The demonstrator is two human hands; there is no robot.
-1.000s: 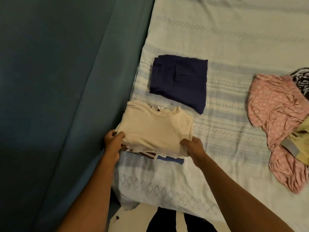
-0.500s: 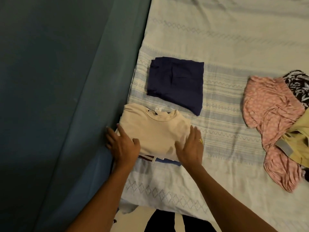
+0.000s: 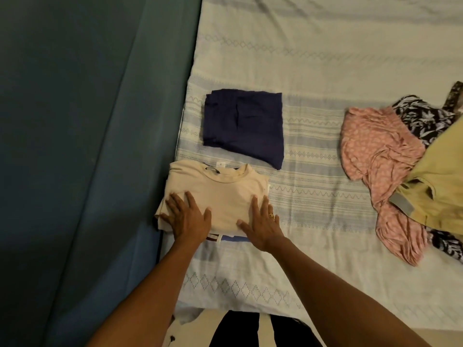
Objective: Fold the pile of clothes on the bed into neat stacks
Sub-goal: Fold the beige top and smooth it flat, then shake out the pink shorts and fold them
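Far left, the blue panel (image 3: 75, 146) is running alongside the bed (image 3: 325, 58). You're working right at that edge, prob. to leave the middle free for spreading the next item.

Your left hand (image 3: 188, 217) is lying flat, fingers straight and spread, pressing the near-left corner of the tan shirt (image 3: 225, 189) and gripping nothing. The shirt is sitting folded, collar facing away from you, on top of a stack (image 3: 233, 238). A striped edge and a blue edge are peeking out at the near side, so the layers aren't lining up exactly.

Your right hand (image 3: 260, 224) is doing the same on the near-right corner: palm down, fingers straight, holding nothing. My read is that both palms are flattening the fold so the stack is sitting level.

Beyond the shirt, the navy piece (image 3: 244, 126) is lying folded on its own, just beside the shirt's far-right corner, prob. starting a 2nd stack.

Well apart at the right, the unfolded pile is lying loose. The pink top (image 3: 375, 151) is sprawling nearest you, w/ the floral piece (image 3: 423, 118) behind it and the khaki piece (image 3: 441, 176) lying over both. At least 3 items are waiting, so you'll likely be reaching right for the pink top next.
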